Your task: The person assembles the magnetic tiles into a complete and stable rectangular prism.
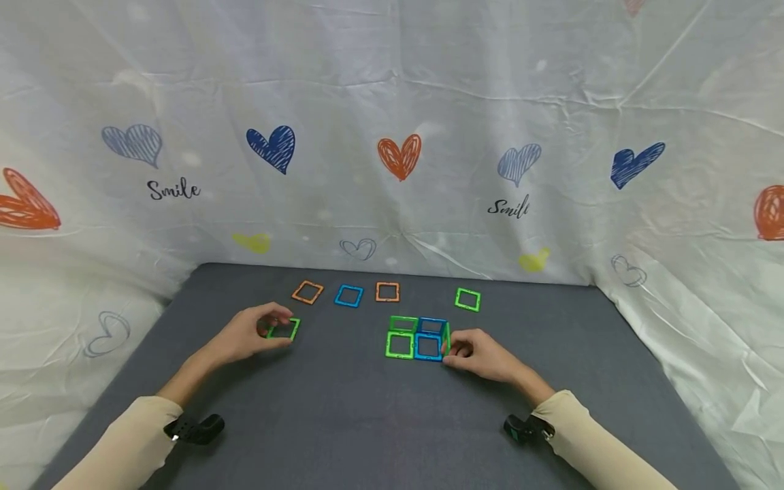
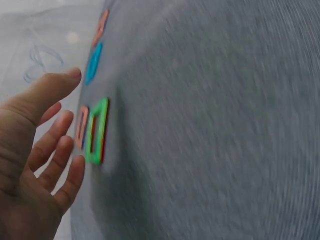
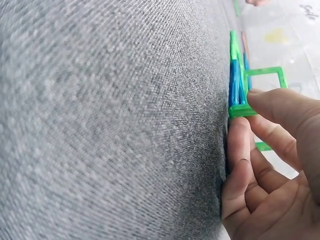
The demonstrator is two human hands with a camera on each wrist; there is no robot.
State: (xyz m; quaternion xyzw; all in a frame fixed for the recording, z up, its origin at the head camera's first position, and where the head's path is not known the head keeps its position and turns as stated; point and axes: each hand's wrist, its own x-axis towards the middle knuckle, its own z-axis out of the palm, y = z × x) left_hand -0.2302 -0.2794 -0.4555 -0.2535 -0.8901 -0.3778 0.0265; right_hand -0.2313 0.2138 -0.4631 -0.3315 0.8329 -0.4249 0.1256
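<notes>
On the table an assembly of square magnetic tiles joins a green tile (image 1: 400,345) and a blue tile (image 1: 428,346) in front with a green one and a blue one behind. A further green tile (image 1: 446,338) stands at its right edge. My right hand (image 1: 484,355) pinches that tile between thumb and fingers; the right wrist view shows the thumb (image 3: 275,105) on its edge. Around a loose green tile (image 1: 295,329) my left hand (image 1: 254,333) is spread, thumb and fingers apart. In the left wrist view a gap shows between the fingers and the green tile (image 2: 104,131).
Behind lie two orange tiles, the left one (image 1: 307,292) and the right one (image 1: 388,300), with a blue tile (image 1: 349,304) between them. One more green tile (image 1: 468,307) lies farther right. A white printed curtain (image 1: 392,82) hangs behind the grey table (image 1: 380,422).
</notes>
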